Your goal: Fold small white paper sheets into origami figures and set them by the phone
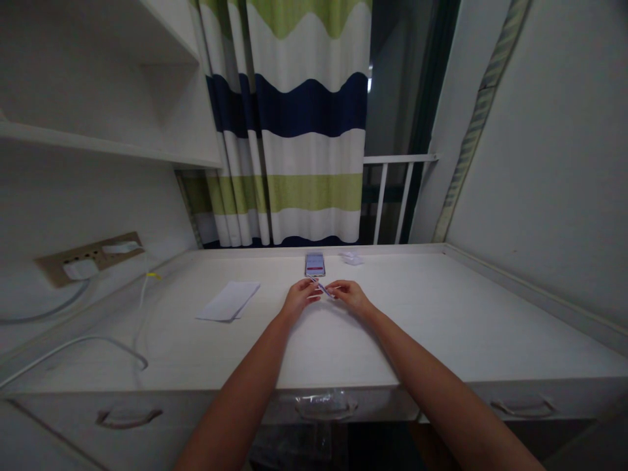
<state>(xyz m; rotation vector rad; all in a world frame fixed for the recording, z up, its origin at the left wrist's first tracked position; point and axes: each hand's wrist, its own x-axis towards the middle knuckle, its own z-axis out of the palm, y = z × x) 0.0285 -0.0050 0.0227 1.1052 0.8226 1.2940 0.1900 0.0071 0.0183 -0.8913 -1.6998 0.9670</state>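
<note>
Both my hands meet over the middle of the white desk [441,327]. My left hand [299,296] and my right hand [350,296] pinch the two ends of a small thin object [322,288], bluish and pale, too small to name. Fingers of both hands are closed on it. Just beyond my hands a phone [314,264] lies flat with its screen lit. A white sheet of paper [229,301] lies on the desk to the left of my left hand.
A small pale crumpled item [352,258] lies right of the phone. A wall socket strip [91,258] with plugs and white cables [98,343] sits at the left. Shelves hang above left. A striped curtain [304,124] and a white railing stand behind. Drawer handles [128,417] line the desk front.
</note>
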